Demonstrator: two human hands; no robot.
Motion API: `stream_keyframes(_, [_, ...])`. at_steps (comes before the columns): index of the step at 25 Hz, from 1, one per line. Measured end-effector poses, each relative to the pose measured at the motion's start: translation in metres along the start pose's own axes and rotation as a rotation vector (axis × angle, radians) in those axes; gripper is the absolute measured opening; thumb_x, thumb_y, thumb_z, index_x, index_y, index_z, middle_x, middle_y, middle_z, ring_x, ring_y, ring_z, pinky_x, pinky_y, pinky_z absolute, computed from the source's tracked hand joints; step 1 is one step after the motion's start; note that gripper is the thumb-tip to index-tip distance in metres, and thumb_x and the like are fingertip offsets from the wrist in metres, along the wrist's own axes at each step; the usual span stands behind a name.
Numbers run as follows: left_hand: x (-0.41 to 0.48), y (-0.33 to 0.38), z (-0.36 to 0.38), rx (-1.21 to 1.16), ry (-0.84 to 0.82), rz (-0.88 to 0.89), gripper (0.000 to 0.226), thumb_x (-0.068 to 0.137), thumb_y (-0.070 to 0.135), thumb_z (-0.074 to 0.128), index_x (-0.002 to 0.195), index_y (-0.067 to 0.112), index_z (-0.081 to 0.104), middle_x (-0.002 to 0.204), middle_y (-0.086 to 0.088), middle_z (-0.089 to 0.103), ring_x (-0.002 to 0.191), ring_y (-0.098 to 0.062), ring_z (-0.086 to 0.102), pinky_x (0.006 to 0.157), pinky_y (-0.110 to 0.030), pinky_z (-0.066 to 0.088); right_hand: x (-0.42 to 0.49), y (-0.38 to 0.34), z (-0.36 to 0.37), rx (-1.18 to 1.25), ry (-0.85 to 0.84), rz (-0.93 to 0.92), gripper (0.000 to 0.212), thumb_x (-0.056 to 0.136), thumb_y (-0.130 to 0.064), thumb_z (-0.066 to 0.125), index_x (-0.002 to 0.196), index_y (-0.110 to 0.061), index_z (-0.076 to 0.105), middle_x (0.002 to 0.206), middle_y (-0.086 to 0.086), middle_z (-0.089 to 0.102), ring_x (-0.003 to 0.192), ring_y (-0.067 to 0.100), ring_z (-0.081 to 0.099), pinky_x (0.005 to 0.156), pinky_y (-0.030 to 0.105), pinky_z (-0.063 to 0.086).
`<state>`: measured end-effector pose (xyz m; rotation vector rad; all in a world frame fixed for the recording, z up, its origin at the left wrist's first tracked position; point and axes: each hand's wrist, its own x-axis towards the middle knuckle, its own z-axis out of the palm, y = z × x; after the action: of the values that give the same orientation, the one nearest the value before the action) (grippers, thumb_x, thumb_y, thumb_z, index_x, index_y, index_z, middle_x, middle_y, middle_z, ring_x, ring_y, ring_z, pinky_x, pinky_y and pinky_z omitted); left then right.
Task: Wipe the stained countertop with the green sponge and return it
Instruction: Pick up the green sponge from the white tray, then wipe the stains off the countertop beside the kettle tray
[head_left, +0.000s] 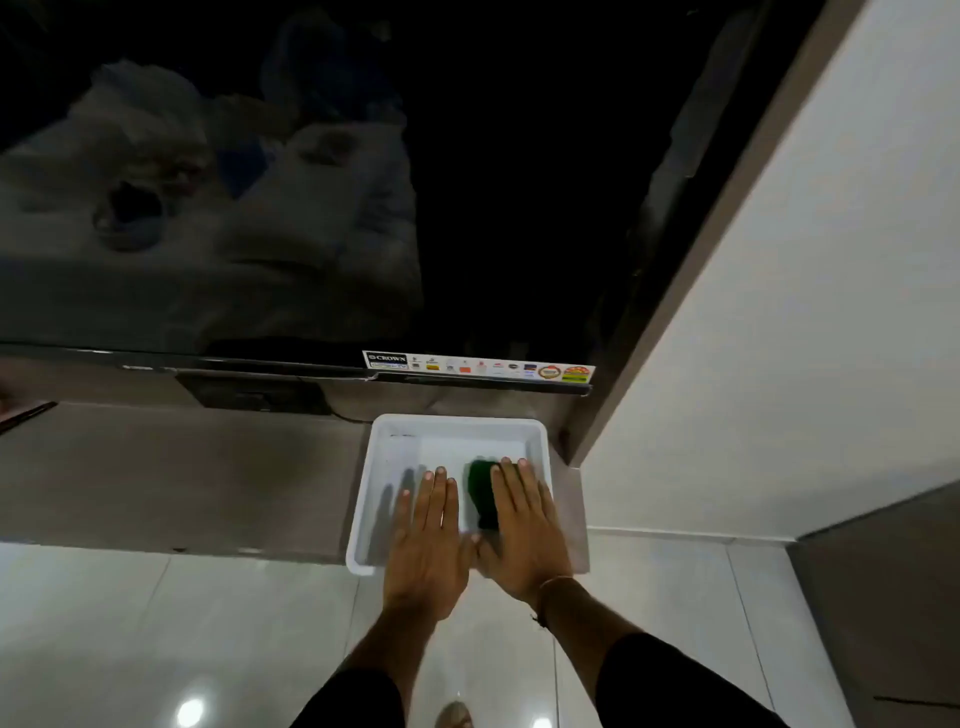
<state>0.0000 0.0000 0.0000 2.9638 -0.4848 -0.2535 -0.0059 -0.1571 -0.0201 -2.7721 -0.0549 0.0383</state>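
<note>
A white plastic tray (457, 422) sits at the right end of a grey-brown countertop (182, 478), overhanging its front edge. The green sponge (480, 493) lies inside the tray, right of centre. My right hand (524, 530) lies flat over the sponge's right side with straight fingers; the thumb is hidden. Just left of the sponge, my left hand (428, 535) hovers flat above the tray floor, holding nothing. Both hands are slightly blurred.
A large dark TV screen (311, 208) stands at the back of the counter, with a sticker strip (478, 366) on its lower frame. A white wall (779, 312) closes the right side. Glossy white floor tiles (156, 649) lie below the counter edge.
</note>
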Motion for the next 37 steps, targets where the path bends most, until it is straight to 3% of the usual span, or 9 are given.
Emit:
stream_keyframes(4, [0.026,-0.028,0.016,0.004,-0.003,-0.013,0.076,0.105,0.054,0.019,0.161,0.006,0.005,0.169,-0.02,-0.008,0.156,-0.037,-0.014,0.127,-0.056,-0.001,0.047,-0.008,0.03,-0.115,-0.168,0.03,0.093,0.095,-0.055,0.048,0.163,-0.017,-0.003,0.17,0.003,-0.015,0.158,0.032,-0.012,0.128,0.051,-0.003])
stream_keyframes(6, [0.033,-0.034,0.021,-0.04,0.036,0.071,0.076,0.103,0.053,0.019,0.16,0.003,0.015,0.169,-0.021,0.003,0.156,-0.038,-0.005,0.124,-0.05,-0.008,0.059,-0.001,0.041,-0.169,-0.219,0.052,0.098,0.095,-0.055,0.052,0.162,-0.017,-0.008,0.164,0.002,-0.024,0.157,0.03,-0.018,0.126,0.048,-0.009])
stream_keyframes(11, [0.034,-0.043,0.027,-0.17,0.011,0.133,0.075,0.104,0.052,0.026,0.158,0.001,0.017,0.167,-0.022,0.002,0.156,-0.038,-0.001,0.124,-0.05,-0.002,0.063,0.002,0.046,-0.183,-0.188,0.058,0.079,0.104,-0.031,0.052,0.163,-0.013,0.002,0.174,0.009,-0.002,0.159,0.03,-0.006,0.128,0.048,-0.002])
stream_keyframes(14, [0.036,-0.043,0.025,-0.16,-0.032,0.122,0.081,0.101,0.061,0.011,0.16,0.004,0.01,0.167,-0.02,-0.004,0.156,-0.037,-0.005,0.125,-0.052,-0.001,0.066,0.002,0.043,-0.177,-0.16,0.055,0.067,0.108,-0.022,0.044,0.163,-0.013,0.006,0.174,0.011,0.006,0.159,0.031,0.0,0.129,0.047,0.001])
stream_keyframes(17, [0.035,-0.034,0.015,0.004,-0.082,0.099,0.086,0.093,0.065,-0.009,0.16,0.01,-0.009,0.168,-0.017,-0.016,0.155,-0.033,-0.016,0.128,-0.053,-0.002,0.056,0.003,0.031,-0.142,-0.098,0.022,0.071,0.107,-0.026,0.05,0.163,-0.014,0.009,0.173,0.01,0.009,0.159,0.031,0.003,0.129,0.049,0.004])
stream_keyframes(21, [0.028,-0.007,-0.005,0.025,-0.083,0.087,0.083,0.095,0.062,-0.001,0.16,0.011,-0.008,0.17,-0.015,-0.011,0.155,-0.031,-0.015,0.127,-0.054,-0.005,0.03,0.005,-0.008,-0.085,0.027,-0.05,0.079,0.102,-0.021,0.061,0.163,-0.014,0.012,0.172,0.011,0.014,0.159,0.032,0.005,0.127,0.051,0.006])
stream_keyframes(26, [0.014,0.092,-0.038,-0.01,-0.058,0.236,0.088,0.098,0.063,-0.005,0.159,0.006,0.023,0.168,-0.018,0.021,0.154,-0.039,0.016,0.124,-0.061,0.019,-0.032,0.062,-0.081,-0.121,0.17,0.066,0.076,0.103,-0.017,0.059,0.163,-0.014,0.013,0.172,0.011,0.015,0.159,0.033,0.003,0.125,0.047,-0.001])
stream_keyframes(31, [-0.008,0.247,-0.042,-0.007,-0.038,0.438,0.092,0.095,0.068,-0.002,0.16,0.006,0.018,0.169,-0.015,0.012,0.156,-0.034,0.011,0.121,-0.045,-0.011,-0.146,0.18,-0.144,-0.186,0.296,0.275,0.088,0.092,0.008,0.055,0.163,-0.012,0.007,0.173,0.011,0.01,0.159,0.034,-0.001,0.126,0.049,-0.003])
stream_keyframes(37, [-0.043,0.48,-0.01,0.071,-0.037,0.721,0.108,0.061,0.074,-0.045,0.151,0.017,-0.029,0.167,-0.009,-0.025,0.155,-0.029,-0.019,0.122,-0.046,-0.018,-0.318,0.333,-0.215,-0.212,0.414,0.617,0.09,0.088,0.017,0.044,0.163,-0.014,0.005,0.173,0.01,0.008,0.159,0.033,-0.004,0.123,0.045,-0.013])
